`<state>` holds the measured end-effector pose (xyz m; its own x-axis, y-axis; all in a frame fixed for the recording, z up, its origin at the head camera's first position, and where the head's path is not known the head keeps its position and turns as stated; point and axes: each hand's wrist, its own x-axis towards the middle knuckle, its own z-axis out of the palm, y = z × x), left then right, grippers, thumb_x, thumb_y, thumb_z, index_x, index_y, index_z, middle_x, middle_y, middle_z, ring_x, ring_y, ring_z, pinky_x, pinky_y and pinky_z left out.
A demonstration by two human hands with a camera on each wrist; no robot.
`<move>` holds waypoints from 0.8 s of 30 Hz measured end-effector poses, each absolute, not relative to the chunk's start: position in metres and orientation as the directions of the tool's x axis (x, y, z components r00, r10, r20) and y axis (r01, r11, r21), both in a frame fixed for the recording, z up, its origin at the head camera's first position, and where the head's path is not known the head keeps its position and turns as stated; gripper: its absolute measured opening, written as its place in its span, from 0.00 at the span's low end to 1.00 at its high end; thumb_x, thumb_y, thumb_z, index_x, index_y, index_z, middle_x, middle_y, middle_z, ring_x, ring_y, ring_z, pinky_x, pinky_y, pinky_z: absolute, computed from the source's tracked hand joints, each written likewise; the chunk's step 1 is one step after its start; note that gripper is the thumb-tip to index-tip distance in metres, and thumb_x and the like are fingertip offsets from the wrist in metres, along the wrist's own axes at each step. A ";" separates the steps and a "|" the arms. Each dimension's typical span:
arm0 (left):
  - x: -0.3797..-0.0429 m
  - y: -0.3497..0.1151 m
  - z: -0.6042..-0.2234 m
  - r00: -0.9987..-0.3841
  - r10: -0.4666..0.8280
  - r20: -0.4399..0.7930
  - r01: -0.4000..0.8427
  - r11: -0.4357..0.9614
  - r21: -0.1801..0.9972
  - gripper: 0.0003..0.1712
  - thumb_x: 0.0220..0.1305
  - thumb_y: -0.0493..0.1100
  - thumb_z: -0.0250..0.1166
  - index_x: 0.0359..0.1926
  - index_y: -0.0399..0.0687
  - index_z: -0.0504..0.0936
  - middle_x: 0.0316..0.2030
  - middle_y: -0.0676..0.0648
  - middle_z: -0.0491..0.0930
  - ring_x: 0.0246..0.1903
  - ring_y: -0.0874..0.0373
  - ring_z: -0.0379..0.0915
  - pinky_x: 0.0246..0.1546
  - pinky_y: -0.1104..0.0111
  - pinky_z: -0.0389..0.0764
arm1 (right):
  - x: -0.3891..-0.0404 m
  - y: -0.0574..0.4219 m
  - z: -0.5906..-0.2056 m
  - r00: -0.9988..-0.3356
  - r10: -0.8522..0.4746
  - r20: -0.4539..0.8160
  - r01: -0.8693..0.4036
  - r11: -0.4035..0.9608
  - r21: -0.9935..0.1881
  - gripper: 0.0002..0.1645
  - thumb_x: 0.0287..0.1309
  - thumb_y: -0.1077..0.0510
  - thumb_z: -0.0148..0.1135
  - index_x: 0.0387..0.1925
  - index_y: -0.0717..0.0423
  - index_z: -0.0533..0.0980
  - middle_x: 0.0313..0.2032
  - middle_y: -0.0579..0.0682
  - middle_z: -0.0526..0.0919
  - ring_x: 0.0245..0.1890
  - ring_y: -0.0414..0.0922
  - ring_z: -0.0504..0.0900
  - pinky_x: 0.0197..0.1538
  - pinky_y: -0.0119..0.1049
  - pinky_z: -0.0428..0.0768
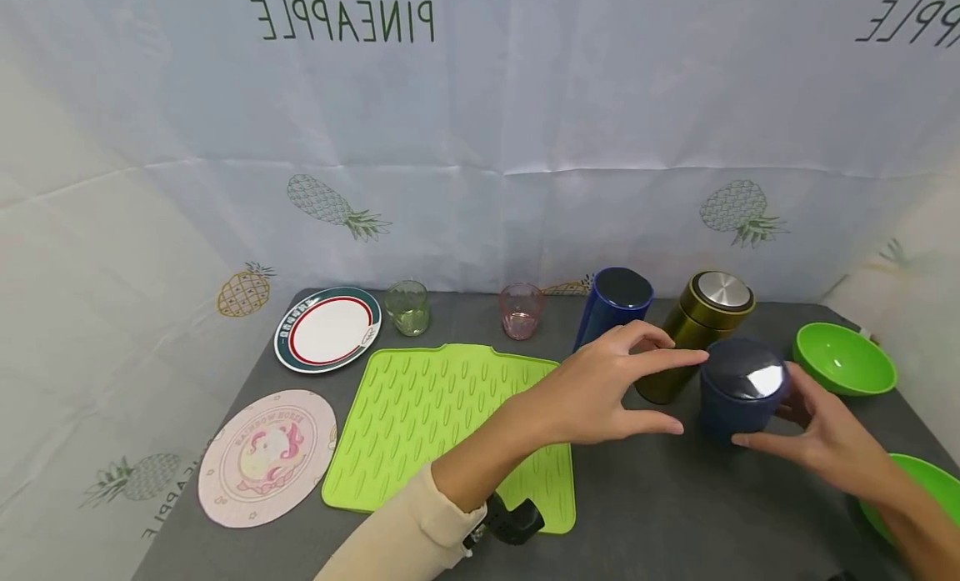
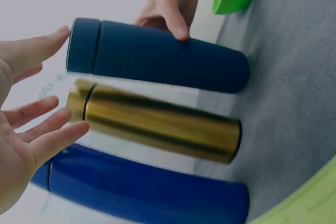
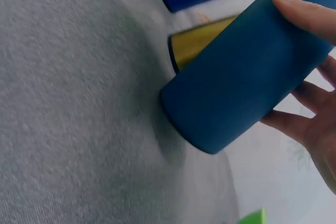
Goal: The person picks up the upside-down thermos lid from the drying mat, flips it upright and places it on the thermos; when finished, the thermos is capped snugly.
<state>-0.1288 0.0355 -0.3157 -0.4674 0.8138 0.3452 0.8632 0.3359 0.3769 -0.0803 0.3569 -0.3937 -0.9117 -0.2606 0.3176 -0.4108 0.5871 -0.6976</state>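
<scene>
My right hand [image 1: 840, 435] grips a dark blue thermos [image 2: 163, 53] round its body, thumb on the near side. In the right wrist view the base of this dark blue thermos [image 3: 236, 77] is close over the grey tabletop. With its fingers spread, my left hand [image 1: 600, 385] is beside the lid [image 2: 83, 45], a fingertip right at the lid's top edge. Just behind stands a gold thermos [image 1: 693, 323] with a silver-topped lid. Farther left is a brighter blue thermos [image 1: 611, 306], partly hidden behind my left hand in the head view.
A green drying mat [image 1: 427, 423] lies left of centre, under my left forearm. Beyond it stand a green glass [image 1: 408, 308] and a pink glass [image 1: 521, 312]. A plate [image 1: 291, 348] and a round pink mat [image 1: 318, 431] lie left. Green bowls [image 1: 843, 360] sit at the right.
</scene>
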 end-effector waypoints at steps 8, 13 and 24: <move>-0.127 0.003 -0.330 -0.529 0.774 0.347 0.819 0.359 0.448 0.32 0.62 0.59 0.72 0.67 0.61 0.78 0.61 0.55 0.75 0.57 0.65 0.72 0.53 0.82 0.73 | -0.100 0.390 -0.390 -0.943 -0.106 0.315 -0.325 0.501 -0.802 0.71 0.42 0.85 0.69 0.81 0.48 0.48 0.62 0.32 0.73 0.50 0.21 0.81 0.36 0.22 0.84; -0.125 -0.020 -0.340 -0.592 0.755 0.281 0.775 0.439 0.454 0.31 0.62 0.60 0.72 0.64 0.63 0.80 0.57 0.57 0.79 0.56 0.64 0.75 0.52 0.76 0.77 | -0.120 0.398 -0.389 -0.939 -0.040 0.343 -0.306 0.554 -0.774 0.73 0.46 0.82 0.70 0.82 0.40 0.43 0.72 0.38 0.64 0.53 0.19 0.76 0.37 0.20 0.82; -0.132 -0.069 -0.363 -0.721 0.665 0.196 0.664 0.581 0.470 0.29 0.61 0.60 0.72 0.63 0.65 0.81 0.55 0.58 0.83 0.55 0.61 0.80 0.55 0.63 0.82 | -0.137 0.401 -0.402 -0.951 -0.023 0.308 -0.275 0.518 -0.810 0.75 0.50 0.79 0.70 0.81 0.32 0.36 0.79 0.44 0.53 0.58 0.22 0.68 0.41 0.14 0.78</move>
<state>-0.1316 -0.0694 -0.3628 -0.7207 0.6649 0.1962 0.6642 0.5813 0.4701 -0.1369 0.4014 -0.4017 -0.9511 -0.0235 0.3079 -0.2750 0.5177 -0.8102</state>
